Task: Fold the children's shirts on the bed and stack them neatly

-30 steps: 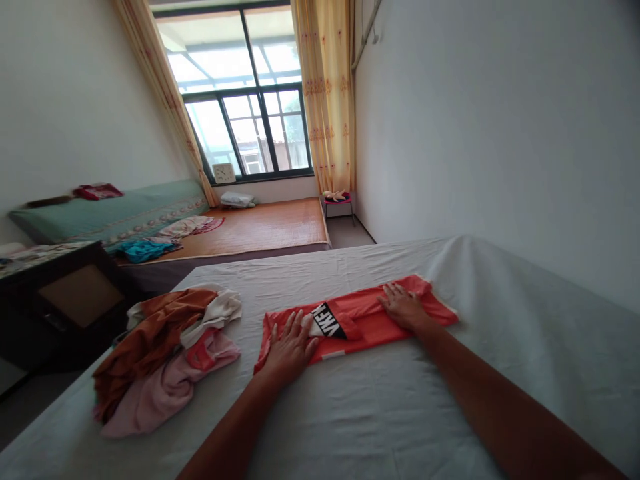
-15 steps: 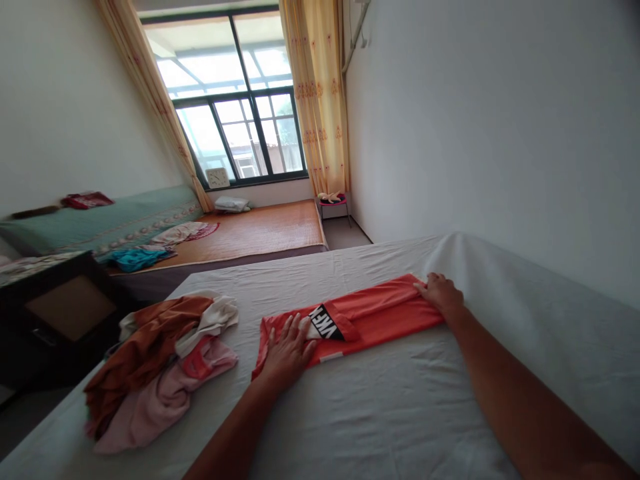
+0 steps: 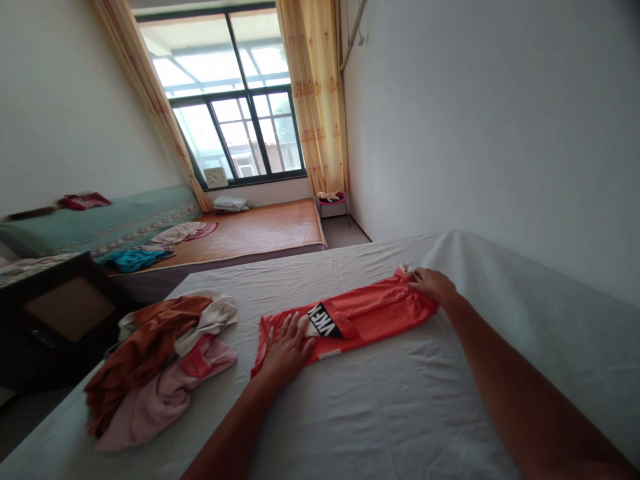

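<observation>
A red-orange garment [image 3: 373,313], probably a shirt, lies folded into a long strip on the grey-white sheet [image 3: 380,407]. It bears a black and white patch with letters. My left hand [image 3: 287,350] rests flat with fingers spread on the garment's left part, beside the patch. At the far right end my right hand [image 3: 433,285] pinches the garment's edge, which is bunched and slightly raised there. A bit of white shows at that gripped corner. The fingertips of the right hand are partly hidden by the cloth.
Left of the garment lies a loose pile of clothes [image 3: 155,367] in rust brown, pink and cream. Beyond stands another bed [image 3: 265,227] with a teal cloth [image 3: 137,259] on it. A dark cabinet [image 3: 65,307] is at the left, a white wall [image 3: 490,133] at the right.
My right hand has closed on the garment's right end and drawn it slightly up and to the left, bunching the cloth. My left hand stays in place.
</observation>
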Demonstrator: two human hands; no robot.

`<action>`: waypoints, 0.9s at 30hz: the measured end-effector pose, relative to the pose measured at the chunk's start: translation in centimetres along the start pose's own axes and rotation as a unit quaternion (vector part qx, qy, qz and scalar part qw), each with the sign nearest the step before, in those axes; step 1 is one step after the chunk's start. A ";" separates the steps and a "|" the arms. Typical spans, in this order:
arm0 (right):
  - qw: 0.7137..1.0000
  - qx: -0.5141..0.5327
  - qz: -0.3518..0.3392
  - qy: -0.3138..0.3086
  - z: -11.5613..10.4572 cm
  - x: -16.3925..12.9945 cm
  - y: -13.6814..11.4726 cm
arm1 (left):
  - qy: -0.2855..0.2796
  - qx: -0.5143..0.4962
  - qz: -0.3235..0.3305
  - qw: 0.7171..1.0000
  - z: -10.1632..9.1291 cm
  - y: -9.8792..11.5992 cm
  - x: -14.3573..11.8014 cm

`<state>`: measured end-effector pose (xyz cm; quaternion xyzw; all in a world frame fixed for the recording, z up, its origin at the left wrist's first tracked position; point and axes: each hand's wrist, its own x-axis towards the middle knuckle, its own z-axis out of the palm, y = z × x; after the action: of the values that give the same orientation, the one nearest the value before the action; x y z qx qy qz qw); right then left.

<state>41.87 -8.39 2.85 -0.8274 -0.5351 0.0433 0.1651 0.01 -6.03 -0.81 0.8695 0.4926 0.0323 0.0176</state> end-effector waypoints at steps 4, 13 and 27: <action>0.995 -0.080 -0.055 0.003 -0.8 -2.1 -5.6 | 0.000 -0.004 0.001 1.000 0.0 0.0 0.0; 0.980 -0.082 -0.161 -0.078 3.4 -5.9 -12.0 | 0.009 0.002 0.006 1.000 0.2 -0.1 -0.1; 0.993 0.014 -0.094 -0.076 2.7 -1.7 -5.8 | 0.028 -0.018 0.005 0.999 0.0 0.0 -0.2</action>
<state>35.42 -7.15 2.04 -0.7655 -0.6205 0.0986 0.1389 -0.09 -6.27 -0.83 0.8701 0.4880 0.0660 0.0193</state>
